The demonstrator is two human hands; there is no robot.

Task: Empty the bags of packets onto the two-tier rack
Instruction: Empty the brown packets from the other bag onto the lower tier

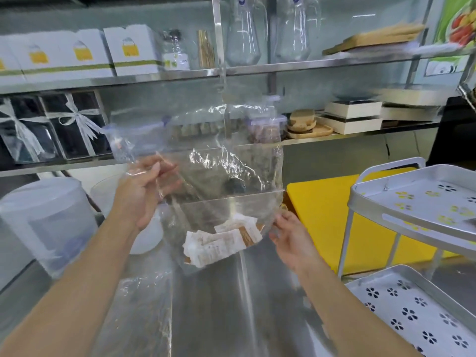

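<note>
I hold a clear plastic zip bag (224,176) up in front of me over the steel counter. Several white and brown packets (221,243) lie bunched in its bottom. My left hand (144,191) grips the bag's left side near the top. My right hand (291,235) pinches the bag's lower right edge beside the packets. The grey two-tier rack stands at the right; its upper tray (422,202) and its lower tray (417,305) are perforated with flower-shaped holes and hold no packets.
A second clear bag (139,300) lies flat on the steel counter (270,292) below my left arm. A translucent plastic jug (49,222) stands at left, a yellow board (324,215) behind the rack. Steel shelves (180,76) with boxes and glass jugs run along the back.
</note>
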